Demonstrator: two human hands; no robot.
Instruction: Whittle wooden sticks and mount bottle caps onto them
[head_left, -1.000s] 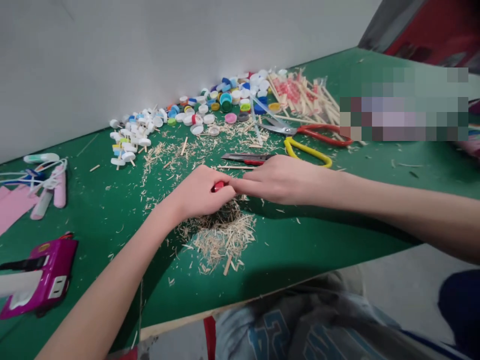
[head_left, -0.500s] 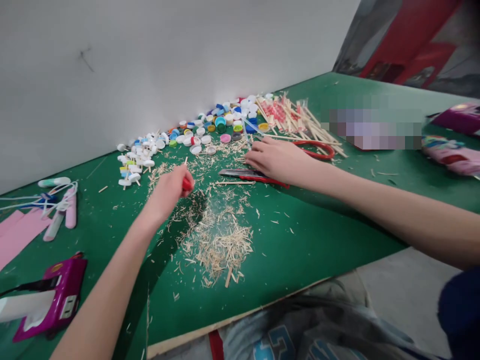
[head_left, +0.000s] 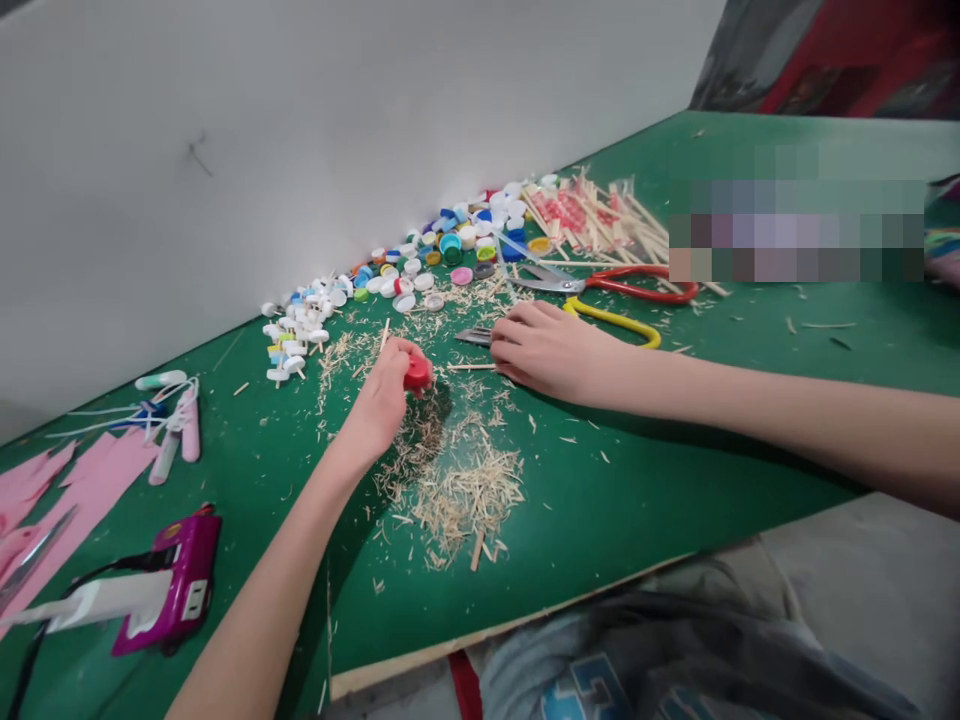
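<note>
My left hand (head_left: 386, 390) is closed around a red bottle cap (head_left: 418, 374), and a thin wooden stick (head_left: 385, 334) pokes up from the same grip. My right hand (head_left: 544, 350) lies palm down on the table, its fingers curled over a utility knife. Only the knife's grey blade (head_left: 474, 337) shows, pointing left; the handle is covered. A short wooden stick (head_left: 471, 367) lies by those fingertips. Just behind this hand are scissors (head_left: 574, 283) with one red and one yellow handle, blades apart. Wood shavings (head_left: 469, 490) are heaped in front of both hands.
Loose bottle caps (head_left: 450, 245) line the wall, and white caps on sticks (head_left: 296, 330) cluster at their left. Chopsticks (head_left: 600, 215), some in wrappers, lie behind the scissors. Jump-rope-like handles (head_left: 180, 430), pink sheets (head_left: 101, 480) and a purple power strip (head_left: 184, 575) are at left.
My right hand has drawn back toward me, from above the knife onto its handle, uncovering the scissors. My left hand still holds the red cap, now turned more into view. The view has shifted.
</note>
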